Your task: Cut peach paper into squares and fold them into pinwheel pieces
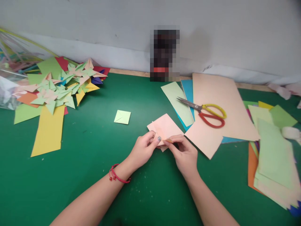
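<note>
Between my two hands is a pink sheet of paper (168, 125), partly folded, its near corner turned up. My left hand (144, 149) pinches its near left side, thumb on top and fingers beneath. On the near right edge, my right hand (184, 153) closes thumb and fingertips on the same sheet. A small folded green paper square (122, 117) lies on the table to the left of the sheet. Just right of my right hand is a flat pink piece of paper (204, 139).
Scissors (202, 111) with yellow and red handles lie on a large pink sheet (223, 103). Folded paper stars (58, 89) are heaped at the back left, beside a plastic bag (9, 84). Coloured paper strips (275, 157) and a tape roll (290, 132) lie at right.
</note>
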A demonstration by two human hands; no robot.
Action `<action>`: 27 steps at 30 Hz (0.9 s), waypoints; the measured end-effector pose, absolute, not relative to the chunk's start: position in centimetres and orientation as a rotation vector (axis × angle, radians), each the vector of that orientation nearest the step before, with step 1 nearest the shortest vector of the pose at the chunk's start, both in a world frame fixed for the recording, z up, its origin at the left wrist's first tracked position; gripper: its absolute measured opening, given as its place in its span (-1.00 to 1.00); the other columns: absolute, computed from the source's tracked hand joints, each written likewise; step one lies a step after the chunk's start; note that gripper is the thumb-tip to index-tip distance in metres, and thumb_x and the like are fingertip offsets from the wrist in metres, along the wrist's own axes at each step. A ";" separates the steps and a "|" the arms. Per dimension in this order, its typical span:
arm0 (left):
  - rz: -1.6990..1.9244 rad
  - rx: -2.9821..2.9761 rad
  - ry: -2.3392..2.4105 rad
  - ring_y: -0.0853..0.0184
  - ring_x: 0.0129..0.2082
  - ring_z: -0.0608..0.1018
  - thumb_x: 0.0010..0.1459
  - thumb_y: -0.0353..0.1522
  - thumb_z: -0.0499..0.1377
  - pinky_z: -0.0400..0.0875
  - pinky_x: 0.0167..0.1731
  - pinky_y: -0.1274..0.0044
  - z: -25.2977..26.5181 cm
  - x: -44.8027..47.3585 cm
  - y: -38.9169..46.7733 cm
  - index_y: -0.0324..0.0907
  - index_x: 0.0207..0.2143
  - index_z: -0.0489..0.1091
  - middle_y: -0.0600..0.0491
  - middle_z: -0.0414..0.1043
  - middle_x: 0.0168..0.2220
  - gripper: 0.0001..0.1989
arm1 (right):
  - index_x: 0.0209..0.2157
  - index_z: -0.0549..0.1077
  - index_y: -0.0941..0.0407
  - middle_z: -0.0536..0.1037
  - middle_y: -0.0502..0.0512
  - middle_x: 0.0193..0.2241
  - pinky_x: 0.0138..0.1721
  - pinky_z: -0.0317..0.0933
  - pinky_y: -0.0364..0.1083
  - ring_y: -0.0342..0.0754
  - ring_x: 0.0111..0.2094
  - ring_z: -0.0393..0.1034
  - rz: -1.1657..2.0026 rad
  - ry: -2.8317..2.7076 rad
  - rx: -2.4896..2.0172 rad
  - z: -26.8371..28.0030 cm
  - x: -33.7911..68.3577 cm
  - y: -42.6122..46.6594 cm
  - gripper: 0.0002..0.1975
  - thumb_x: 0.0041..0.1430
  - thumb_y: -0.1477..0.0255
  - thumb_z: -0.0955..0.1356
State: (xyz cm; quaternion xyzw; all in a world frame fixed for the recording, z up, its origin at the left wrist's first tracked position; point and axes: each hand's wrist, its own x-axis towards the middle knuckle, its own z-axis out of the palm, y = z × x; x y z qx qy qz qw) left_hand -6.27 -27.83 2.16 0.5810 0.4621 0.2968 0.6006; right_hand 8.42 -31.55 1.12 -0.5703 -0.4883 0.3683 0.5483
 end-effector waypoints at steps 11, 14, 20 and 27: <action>0.670 1.458 1.103 0.49 -0.60 0.22 0.11 -0.22 0.07 0.07 -0.59 0.63 2.2 -6.1 -28.0 -0.21 -0.50 0.20 0.18 0.18 -0.59 -0.75 | -0.45 0.43 0.10 0.45 0.03 -0.47 -0.32 0.27 -0.04 -0.07 -0.38 0.37 0.843 -1.165 -1.350 1.2 8.4 -31.5 -0.95 0.00 0.50 0.40; 0.648 1.467 1.094 0.49 -0.58 0.23 0.11 -0.25 0.08 0.09 -0.58 0.63 2.2 -6.2 -27.9 -0.22 -0.48 0.21 0.17 0.20 -0.57 -0.77 | -0.45 0.42 0.10 0.45 0.03 -0.48 -0.33 0.28 -0.03 -0.07 -0.39 0.37 0.851 -1.153 -1.357 1.3 8.4 -31.5 -0.95 0.01 0.47 0.40; 0.646 1.368 1.026 0.47 -0.54 0.30 0.13 -0.32 0.06 0.17 -0.53 0.63 1.9 -6.2 -27.8 -0.22 -0.42 0.23 0.15 0.25 -0.52 -0.86 | -0.46 0.42 0.10 0.45 0.02 -0.49 -0.34 0.28 -0.04 -0.08 -0.41 0.37 0.886 -1.115 -1.354 1.2 8.4 -31.5 -0.94 -0.01 0.47 0.40; 0.665 1.327 1.019 0.44 -0.51 0.36 0.12 -0.31 0.07 0.23 -0.50 0.62 1.9 -6.2 -27.9 -0.21 -0.43 0.22 0.13 0.28 -0.51 -0.85 | -0.33 0.41 0.07 0.42 0.00 -0.43 -0.36 0.26 -0.09 -0.11 -0.41 0.34 0.913 -1.166 -1.421 1.2 8.6 -31.4 -0.86 0.01 0.44 0.39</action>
